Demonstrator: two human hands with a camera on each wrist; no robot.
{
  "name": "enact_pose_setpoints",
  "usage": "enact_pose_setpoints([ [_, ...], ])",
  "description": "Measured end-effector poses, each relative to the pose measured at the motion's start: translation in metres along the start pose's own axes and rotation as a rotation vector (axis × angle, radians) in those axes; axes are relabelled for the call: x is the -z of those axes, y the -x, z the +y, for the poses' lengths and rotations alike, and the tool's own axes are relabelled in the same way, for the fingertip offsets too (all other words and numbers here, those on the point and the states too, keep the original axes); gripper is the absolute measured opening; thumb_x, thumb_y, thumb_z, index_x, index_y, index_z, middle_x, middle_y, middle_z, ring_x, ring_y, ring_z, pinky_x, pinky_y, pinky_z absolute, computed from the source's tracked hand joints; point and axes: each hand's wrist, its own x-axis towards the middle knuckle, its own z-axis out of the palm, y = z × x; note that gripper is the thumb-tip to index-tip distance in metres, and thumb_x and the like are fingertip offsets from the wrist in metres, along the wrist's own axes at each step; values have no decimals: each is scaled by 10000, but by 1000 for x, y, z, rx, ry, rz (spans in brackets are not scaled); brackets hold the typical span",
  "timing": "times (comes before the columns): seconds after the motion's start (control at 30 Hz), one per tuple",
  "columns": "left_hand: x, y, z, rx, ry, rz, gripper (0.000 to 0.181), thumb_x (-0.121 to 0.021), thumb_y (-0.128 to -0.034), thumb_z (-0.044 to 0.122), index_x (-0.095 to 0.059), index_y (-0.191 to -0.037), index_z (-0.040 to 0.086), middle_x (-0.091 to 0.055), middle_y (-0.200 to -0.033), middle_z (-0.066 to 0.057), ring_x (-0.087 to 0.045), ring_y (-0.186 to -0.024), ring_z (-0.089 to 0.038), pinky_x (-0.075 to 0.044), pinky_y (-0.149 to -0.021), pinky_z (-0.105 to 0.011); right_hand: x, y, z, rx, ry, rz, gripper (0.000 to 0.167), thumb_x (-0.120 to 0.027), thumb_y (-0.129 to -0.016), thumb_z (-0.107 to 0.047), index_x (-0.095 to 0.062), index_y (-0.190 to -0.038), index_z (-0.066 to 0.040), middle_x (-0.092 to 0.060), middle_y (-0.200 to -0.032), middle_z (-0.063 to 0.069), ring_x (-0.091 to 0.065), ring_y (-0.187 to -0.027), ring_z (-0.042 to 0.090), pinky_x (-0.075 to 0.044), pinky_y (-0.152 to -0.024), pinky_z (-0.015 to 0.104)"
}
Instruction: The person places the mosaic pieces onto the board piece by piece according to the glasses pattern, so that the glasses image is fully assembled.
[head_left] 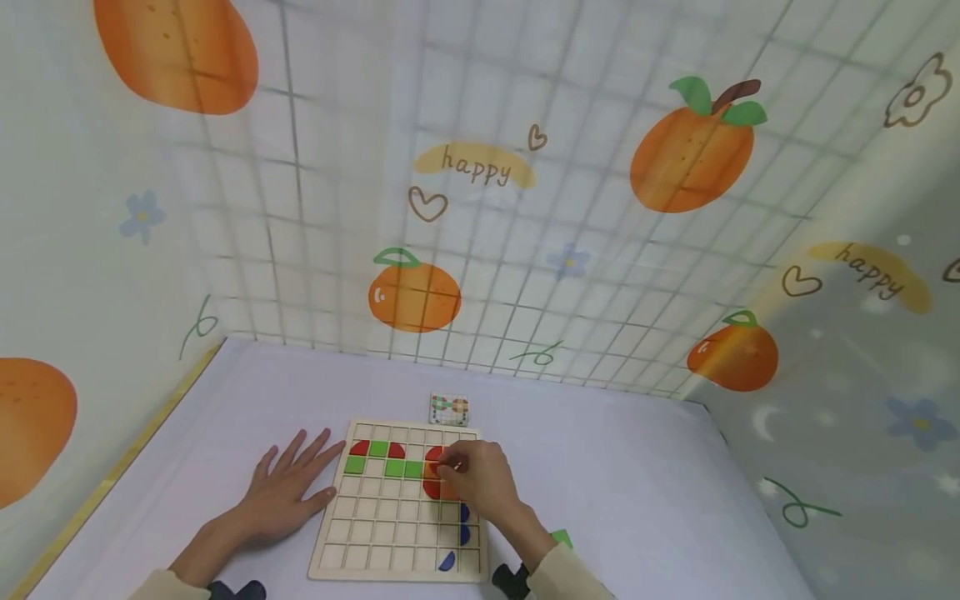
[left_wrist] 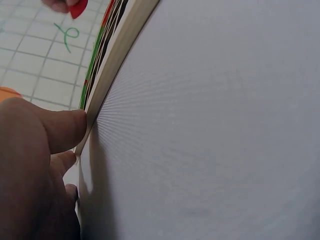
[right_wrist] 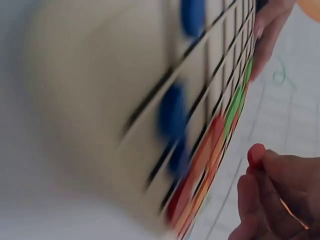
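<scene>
While the left hand (head_left: 285,496) lies with straight, spread fingers, thumb at the left edge of the gridded board (head_left: 372,531), the right hand (head_left: 483,479) pinches a red piece (right_wrist: 256,155) above the far right part — green squares (head_left: 394,468) lie leftward, blue pieces (head_left: 465,535) nearer the person

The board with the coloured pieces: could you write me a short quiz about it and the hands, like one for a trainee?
1. Which hand holds a red piece?
2. True or false: the left hand has its fingers spread.
3. The picture card lies: A under the left hand; B beyond the far edge of the board; C on the board.

Key: 1. The right hand. 2. True. 3. B.
</scene>
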Motion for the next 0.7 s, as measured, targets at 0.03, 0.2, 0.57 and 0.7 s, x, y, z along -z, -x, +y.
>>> enact_pose_setpoints([
  [0.03,2,0,2,8,7,-6,648,-623,-929,429,-441,-1485,149,-302,-1563,-185,-119,-1439,-457,-17,-1080,-691,-6,-3,-5,4,-26,-17,33,-777,-857,-106,-755,-881,-111,-686,-777,-112,-584,-630,-14,-499,-554,190],
  [0.2,2,0,0,-8,14,3,637,-602,-946,429,-416,-1499,174,-285,-1574,-169,-97,-1446,-453,14,-1077,-698,-34,-17,-29,27,-83,-68,22,-787,-849,-125,-771,-834,-125,-675,-733,-133,-565,-605,-21,-471,-515,185],
  [0.57,-5,0,-8,-66,32,40,619,-612,-951,422,-431,-1494,187,-317,-1559,-171,-142,-1429,-466,-7,-1060,-706,-81,-36,-60,-82,-134,-104,73,-792,-832,-112,-771,-764,-130,-619,-630,-155,-548,-572,-29,-462,-507,161],
  [0.7,2,0,-1,-44,21,20,625,-642,-932,402,-456,-1478,159,-328,-1553,-178,-159,-1423,-474,-41,-1053,-709,-87,-37,-60,-75,-85,-123,67,-778,-844,-132,-776,-779,-146,-611,-639,-168,-544,-574,-32,-462,-509,148],
])
